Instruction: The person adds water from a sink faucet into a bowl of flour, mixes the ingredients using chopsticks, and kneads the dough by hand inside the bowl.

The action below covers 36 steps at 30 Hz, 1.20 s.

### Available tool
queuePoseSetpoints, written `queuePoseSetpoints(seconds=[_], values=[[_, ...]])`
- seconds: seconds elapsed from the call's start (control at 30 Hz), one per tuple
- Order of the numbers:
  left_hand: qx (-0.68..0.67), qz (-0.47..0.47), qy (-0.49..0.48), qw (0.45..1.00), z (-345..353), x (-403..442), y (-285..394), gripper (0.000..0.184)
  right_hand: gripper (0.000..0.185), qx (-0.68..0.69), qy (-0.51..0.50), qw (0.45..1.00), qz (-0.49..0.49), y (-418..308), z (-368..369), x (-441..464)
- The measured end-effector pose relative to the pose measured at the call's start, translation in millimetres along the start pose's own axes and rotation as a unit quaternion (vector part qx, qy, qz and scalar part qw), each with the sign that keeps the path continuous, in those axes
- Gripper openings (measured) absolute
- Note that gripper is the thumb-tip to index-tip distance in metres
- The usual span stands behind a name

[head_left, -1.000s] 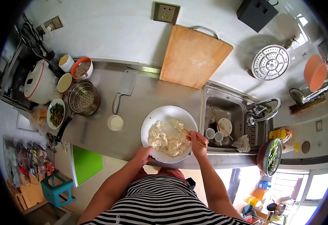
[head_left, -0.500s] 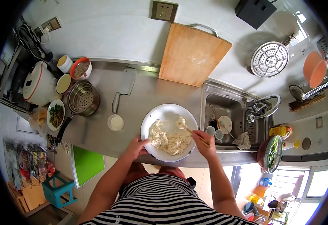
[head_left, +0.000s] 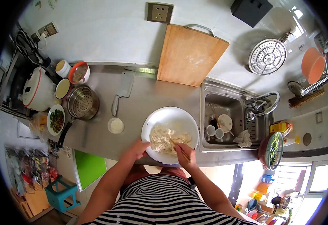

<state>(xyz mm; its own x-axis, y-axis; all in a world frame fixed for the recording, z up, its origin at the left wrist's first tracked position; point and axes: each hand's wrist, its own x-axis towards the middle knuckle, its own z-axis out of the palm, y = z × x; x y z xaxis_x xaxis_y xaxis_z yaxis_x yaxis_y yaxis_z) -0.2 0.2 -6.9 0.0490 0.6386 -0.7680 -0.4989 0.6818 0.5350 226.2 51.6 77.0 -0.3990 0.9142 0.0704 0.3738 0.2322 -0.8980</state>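
A white enamel basin (head_left: pixel 189 120) with a dark rim sits at the counter's front edge. Shaggy, flaky dough (head_left: pixel 161 138) lies in its lower half. My left hand (head_left: pixel 137 149) grips the basin's left rim, with the thumb on top and the fingers partly hidden. In my right hand (head_left: pixel 185 154), closed around them, are wooden chopsticks (head_left: pixel 172 141), their tips down in the dough. A small cup of white contents (head_left: pixel 116 125) stands to the left, below a cleaver (head_left: pixel 125 85) lying on the counter.
A wooden cutting board (head_left: pixel 192 56) leans on the wall. On the right, the sink (head_left: pixel 224 103) holds cups and a dish; a basket of greens (head_left: pixel 274 150) stands beyond. A steamer pot (head_left: pixel 83 103), a plate of chopped vegetables (head_left: pixel 56 120) and a rice cooker (head_left: pixel 34 90) are left.
My right hand has moved left and inward from the basin's right rim, bringing the chopsticks to the middle of the dough. The dough looks more gathered. My left hand stays on the rim.
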Motion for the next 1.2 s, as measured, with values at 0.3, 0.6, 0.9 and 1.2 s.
queuePoseSetpoints(seconds=[0.3, 0.6, 0.9, 1.2], values=[[-0.121, 0.038, 0.039, 0.991, 22.1, 0.2, -18.0, 0.043, 0.017, -0.178, -0.028, 0.965, -0.188, 13.1, -37.3, 40.6], [-0.099, 0.019, 0.058, 0.993, 22.6, 3.5, -14.9, 0.04, 0.018, -0.116, -0.028, 0.979, -0.164, -5.6, 2.1, 6.1], [-0.102, 0.035, 0.073, 0.992, 23.9, 2.7, -18.1, 0.041, 0.019, -0.122, -0.006, 0.977, -0.174, -1.9, -3.3, -4.5], [-0.11, 0.041, 0.089, 0.989, 29.1, -1.1, -15.8, 0.033, 0.015, -0.126, -0.01, 0.98, -0.153, 5.7, -29.3, 48.5]])
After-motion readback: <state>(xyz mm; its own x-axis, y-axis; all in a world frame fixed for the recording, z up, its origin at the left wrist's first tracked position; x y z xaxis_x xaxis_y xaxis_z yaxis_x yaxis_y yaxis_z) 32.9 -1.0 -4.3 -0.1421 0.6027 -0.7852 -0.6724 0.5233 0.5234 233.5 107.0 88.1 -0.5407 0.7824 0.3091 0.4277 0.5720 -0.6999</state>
